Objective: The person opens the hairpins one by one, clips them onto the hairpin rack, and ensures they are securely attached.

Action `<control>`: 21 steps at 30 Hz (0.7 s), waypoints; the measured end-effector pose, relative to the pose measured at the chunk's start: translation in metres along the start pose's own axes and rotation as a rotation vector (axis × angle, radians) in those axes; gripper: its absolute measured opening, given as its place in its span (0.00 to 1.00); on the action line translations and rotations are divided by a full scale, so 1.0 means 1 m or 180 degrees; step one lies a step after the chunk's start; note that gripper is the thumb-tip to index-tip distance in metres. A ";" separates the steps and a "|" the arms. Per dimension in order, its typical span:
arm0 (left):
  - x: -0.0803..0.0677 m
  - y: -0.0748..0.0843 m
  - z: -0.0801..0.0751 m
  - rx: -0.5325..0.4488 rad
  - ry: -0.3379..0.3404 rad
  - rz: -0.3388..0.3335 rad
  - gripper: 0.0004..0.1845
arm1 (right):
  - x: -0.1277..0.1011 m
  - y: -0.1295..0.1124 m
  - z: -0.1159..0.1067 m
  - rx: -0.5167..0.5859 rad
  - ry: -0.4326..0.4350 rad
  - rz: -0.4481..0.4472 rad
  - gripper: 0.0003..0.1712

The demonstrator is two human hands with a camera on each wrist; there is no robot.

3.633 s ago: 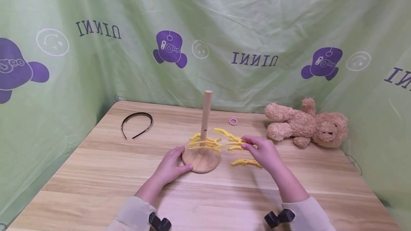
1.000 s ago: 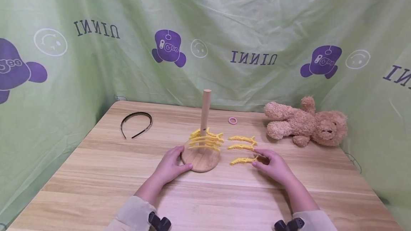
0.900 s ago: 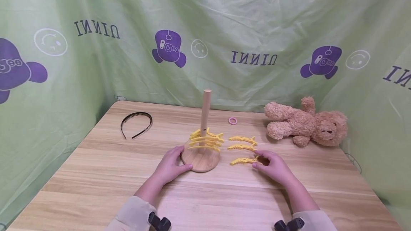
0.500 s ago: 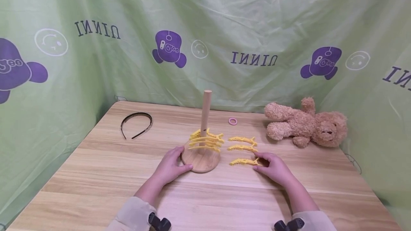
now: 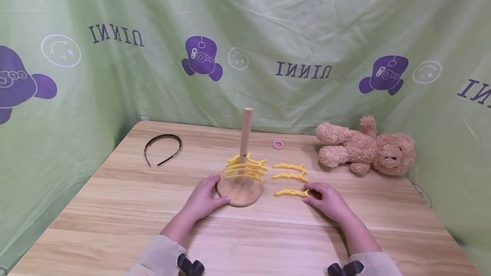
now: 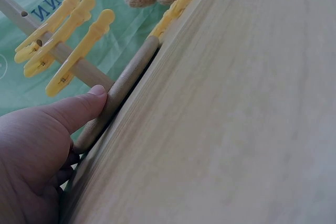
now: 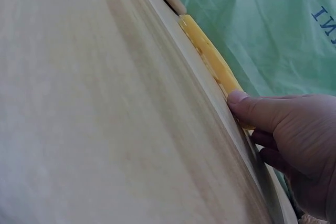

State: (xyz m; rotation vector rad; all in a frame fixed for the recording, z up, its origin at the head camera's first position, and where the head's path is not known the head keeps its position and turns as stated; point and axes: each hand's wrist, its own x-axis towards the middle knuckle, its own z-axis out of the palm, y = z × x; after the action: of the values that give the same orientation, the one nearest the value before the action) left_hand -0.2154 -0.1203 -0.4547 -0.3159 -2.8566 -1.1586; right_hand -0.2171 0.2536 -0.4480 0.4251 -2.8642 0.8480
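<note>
The right hand has moved since a few seconds ago: then it held a yellow clip up beside the peg, and now it lies low on the table, with that clip set down in the row of three loose clips. Over the last second it has barely shifted, its thumb and fingertips closing on the right end of the nearest clip. The thumb presses that end; the fingers curl under it, so this reads as a light pinch, with the clip flat on the wood and not lifted. As a judgement, one put-down is finished and the next pick-up is just starting.

The left hand has not moved. Its fingers lie fairly straight against the rim of the stand, thumb on the edge, steadying the stand without gripping it. Three or four clips sit clamped low on the peg.

The right wrist view shows only the thumb and a strip of clip; the fingers below are in shadow, so how firm the pinch is cannot be told. The clipped cluster overlaps itself, which makes its count uncertain. Both sleeves are cut off at the bottom edge.
</note>
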 end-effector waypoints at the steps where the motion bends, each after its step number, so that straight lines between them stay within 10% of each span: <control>1: 0.000 0.000 0.000 0.0001 0.0001 0.0002 0.45 | 0.000 0.000 0.000 0.0000 -0.0003 0.0008 0.23; 21: 0.000 -0.001 0.000 0.0006 0.0007 0.0014 0.45 | -0.001 -0.001 -0.004 -0.0034 -0.0112 0.0042 0.24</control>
State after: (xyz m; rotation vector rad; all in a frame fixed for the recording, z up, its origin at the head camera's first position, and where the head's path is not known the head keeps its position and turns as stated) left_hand -0.2161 -0.1210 -0.4556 -0.3206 -2.8533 -1.1547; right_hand -0.2153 0.2552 -0.4445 0.4244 -2.9055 0.8353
